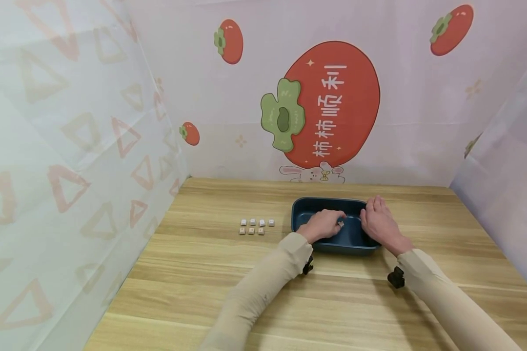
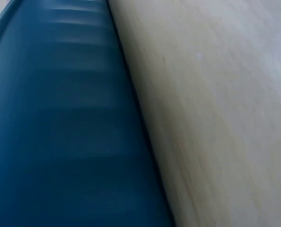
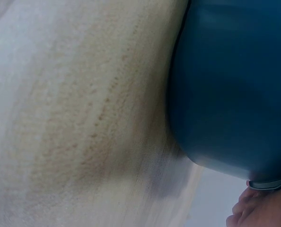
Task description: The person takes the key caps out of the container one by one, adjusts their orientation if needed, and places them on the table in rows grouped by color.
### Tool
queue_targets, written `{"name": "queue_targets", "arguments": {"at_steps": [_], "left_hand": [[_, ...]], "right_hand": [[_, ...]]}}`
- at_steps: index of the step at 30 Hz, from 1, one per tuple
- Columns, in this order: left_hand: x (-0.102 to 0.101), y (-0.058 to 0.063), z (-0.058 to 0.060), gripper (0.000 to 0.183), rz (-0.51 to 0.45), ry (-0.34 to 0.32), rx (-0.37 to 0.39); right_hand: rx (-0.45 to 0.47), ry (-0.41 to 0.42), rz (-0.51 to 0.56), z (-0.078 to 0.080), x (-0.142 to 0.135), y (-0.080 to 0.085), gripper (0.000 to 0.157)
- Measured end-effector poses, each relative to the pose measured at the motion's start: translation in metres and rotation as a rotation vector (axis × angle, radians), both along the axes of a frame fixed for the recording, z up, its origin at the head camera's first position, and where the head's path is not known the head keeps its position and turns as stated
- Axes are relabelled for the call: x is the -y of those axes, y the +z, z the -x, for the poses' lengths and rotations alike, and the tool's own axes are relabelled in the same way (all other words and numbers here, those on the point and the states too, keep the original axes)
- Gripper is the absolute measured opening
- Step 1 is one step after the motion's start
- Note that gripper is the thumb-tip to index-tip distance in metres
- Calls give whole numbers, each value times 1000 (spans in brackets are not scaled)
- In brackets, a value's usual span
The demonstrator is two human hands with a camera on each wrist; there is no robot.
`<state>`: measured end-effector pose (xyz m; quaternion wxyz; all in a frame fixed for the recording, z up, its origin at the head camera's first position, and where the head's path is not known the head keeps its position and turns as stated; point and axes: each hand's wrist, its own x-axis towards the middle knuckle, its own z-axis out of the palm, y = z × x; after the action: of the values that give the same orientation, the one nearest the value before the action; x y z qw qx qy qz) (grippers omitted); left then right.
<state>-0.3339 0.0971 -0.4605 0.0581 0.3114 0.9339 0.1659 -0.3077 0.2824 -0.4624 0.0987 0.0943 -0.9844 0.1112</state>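
Note:
A dark blue rectangular tray [image 1: 334, 248] stands on the wooden table. My left hand [image 1: 324, 225] reaches over its near side and pinches a small pale keycap [image 1: 341, 224] at the fingertips, above the tray floor. At the tray's right end, my right hand [image 1: 381, 223] rests against the rim with fingers stretched forward. Part of the right hand [image 3: 263, 210] shows at the rim in the right wrist view. The left wrist view shows only the tray's outer wall [image 2: 79, 132] and tabletop; the left hand is hidden there.
Several white keycaps [image 1: 262, 223] sit in two short rows left of the tray. The wooden table [image 1: 193, 273] meets printed cloth walls at the back and both sides. Each wrist carries a small black camera mount [image 1: 396, 278].

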Motion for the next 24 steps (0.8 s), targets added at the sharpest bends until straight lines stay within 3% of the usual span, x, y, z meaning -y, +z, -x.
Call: {"name": "queue_targets", "arguments": {"at_steps": [6,14,24], "left_hand": [[-7,-4,3,34,72,4,13],[-11,-6,7,35,68,2,41],[-14,-8,7,23,72,22,59]], "right_hand": [[1,-5,-2,1,0,-1,52],[-8,0,6,1,1,-1,52],[-9,-8,14,2,0,-1,52]]}}
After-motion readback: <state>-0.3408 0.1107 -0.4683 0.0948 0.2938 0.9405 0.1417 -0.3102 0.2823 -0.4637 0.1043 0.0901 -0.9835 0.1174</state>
